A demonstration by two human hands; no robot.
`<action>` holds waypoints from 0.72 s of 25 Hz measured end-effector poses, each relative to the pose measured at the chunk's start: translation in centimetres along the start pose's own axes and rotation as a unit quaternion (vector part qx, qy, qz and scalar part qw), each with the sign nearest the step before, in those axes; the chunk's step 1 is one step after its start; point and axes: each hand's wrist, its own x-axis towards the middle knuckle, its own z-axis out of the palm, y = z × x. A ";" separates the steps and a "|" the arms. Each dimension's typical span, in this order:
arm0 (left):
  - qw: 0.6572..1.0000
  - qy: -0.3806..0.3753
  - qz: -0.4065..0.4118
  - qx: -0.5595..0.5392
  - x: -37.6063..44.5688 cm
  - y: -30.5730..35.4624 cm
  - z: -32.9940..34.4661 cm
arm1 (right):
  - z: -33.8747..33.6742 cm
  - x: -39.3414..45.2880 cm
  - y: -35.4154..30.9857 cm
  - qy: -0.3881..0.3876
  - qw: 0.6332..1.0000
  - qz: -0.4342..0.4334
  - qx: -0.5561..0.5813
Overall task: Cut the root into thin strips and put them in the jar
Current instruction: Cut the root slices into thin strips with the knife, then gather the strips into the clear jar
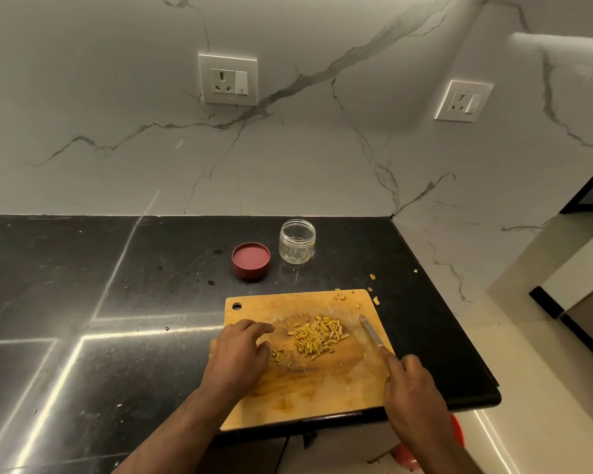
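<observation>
Head view, only cam. Cutting board [322,398] sits on black surface [83,302], near its R front corner. Root strips [317,335] heaped mid-board, yellow, thin, long axes mostly running toward the back wall w/ a slight lean; a few stray bits by L hand and some scraps off the board at back-right. L hand [238,357] rests on board's L part, palm down, fingers [264,328] loosely curled & slightly spread, tips touching board just L of the heap; it holds nothing as far as I can tell. R hand [413,395] at board's R edge, fingers wrapped on knife [372,331] handle, forefinger along top; blade points up-left toward back, tip near board, just R of the heap. So the heap lies between the two hands: L hand closer, knife on the other side. Jar [297,241] stands upright, open, looks empty, on surface behind the board, well apart from the heap & straight beyond it. Red lid [251,261] lies upturned just L of jar, not touching. Judgement: cutting looks about done, transfer not yet begun. Next move turns on gathering the heap, then carrying it away from the person to jar mouth; L hand is nearer the strips, and neither hand is near the jar. Narrow mouth, so spill risk.
</observation>
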 end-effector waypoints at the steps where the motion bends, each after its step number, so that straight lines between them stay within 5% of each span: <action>1: 1.000 -0.002 0.005 -0.010 0.2 -0.1 -0.1 | 0.3 -0.1 -0.1 0.001 1.000 -0.002 -0.026; 10: 0.997 -0.029 0.002 -0.074 1.2 0.6 0.3 | -0.1 0.5 -2.1 0.020 0.999 0.015 0.045; 18: 0.991 0.033 -0.117 -0.058 0.7 2.7 1.4 | -1.0 6.7 -3.0 -0.040 0.985 -0.068 0.152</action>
